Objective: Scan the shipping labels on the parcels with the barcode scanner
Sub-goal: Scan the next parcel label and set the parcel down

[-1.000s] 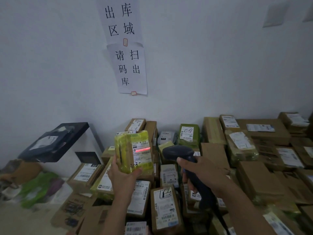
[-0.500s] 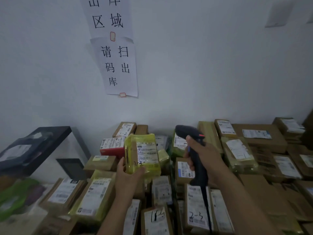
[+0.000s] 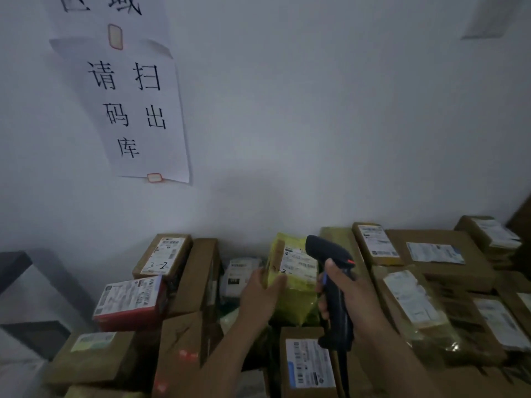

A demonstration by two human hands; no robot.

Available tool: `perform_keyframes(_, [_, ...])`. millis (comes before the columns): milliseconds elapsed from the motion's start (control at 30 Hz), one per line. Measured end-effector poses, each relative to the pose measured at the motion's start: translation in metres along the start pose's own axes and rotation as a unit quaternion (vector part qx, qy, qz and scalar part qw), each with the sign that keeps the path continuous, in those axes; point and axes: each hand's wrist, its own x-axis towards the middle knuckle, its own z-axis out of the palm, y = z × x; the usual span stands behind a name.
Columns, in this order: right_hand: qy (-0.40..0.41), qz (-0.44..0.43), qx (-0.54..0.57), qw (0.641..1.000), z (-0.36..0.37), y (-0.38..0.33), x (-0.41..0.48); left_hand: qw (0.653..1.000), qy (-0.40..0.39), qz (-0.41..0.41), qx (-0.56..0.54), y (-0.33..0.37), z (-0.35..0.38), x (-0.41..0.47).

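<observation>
Head view: the yellow parcel (image 3: 290, 294) is low down, at about 6 o'clock, among the brown boxes (image 3: 198, 274) by the wall (image 3: 330, 133). The left hand (image 3: 258, 297) holds it by its 9 o'clock edge, with the thumb on the front. The right hand (image 3: 357, 304) grips the black scanner (image 3: 326, 251), just at the parcel's 3 o'clock side. The white label (image 3: 298, 264) faces us, and no red line shows on it. I think it is best to hold the parcel still, keep the thumb off the label, and point the scanner's nose right at the bars.
</observation>
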Motion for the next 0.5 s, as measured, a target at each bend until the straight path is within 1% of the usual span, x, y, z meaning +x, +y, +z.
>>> perform_keyframes(67, [0.008,0.010,-0.014,1.000,0.001,0.011,0.011,0.998,-0.002,0.015,0.069,-0.008,0.011,0.016])
perform_keyframes(133, [0.016,0.024,-0.029,0.999,0.003,0.020,0.019,0.994,-0.006,0.027,0.102,-0.017,0.016,0.029])
perform_keyframes(200, [0.022,0.039,-0.036,0.998,0.006,0.026,0.025,0.996,0.004,0.022,0.082,-0.025,0.013,0.038])
perform_keyframes(267, [0.017,0.049,-0.033,0.998,0.008,0.030,0.030,0.996,0.049,0.023,0.067,-0.034,0.002,0.053])
perform_keyframes(300, [0.015,0.052,-0.038,0.998,0.008,0.031,0.031,0.994,0.071,0.029,0.084,-0.040,-0.005,0.062])
perform_keyframes(333, [0.013,0.056,-0.045,0.997,0.008,0.032,0.033,0.989,0.084,0.035,0.118,-0.045,-0.012,0.073])
perform_keyframes(400, [0.011,0.062,-0.050,0.997,0.009,0.034,0.034,0.972,0.075,0.020,0.221,-0.058,-0.025,0.096])
perform_keyframes(467, [0.011,0.062,-0.051,0.997,0.009,0.035,0.035,0.942,0.042,-0.011,0.333,-0.074,-0.032,0.120])
perform_keyframes(500, [0.011,0.061,-0.053,0.997,0.009,0.035,0.036,0.929,0.022,-0.031,0.369,-0.082,-0.034,0.129])
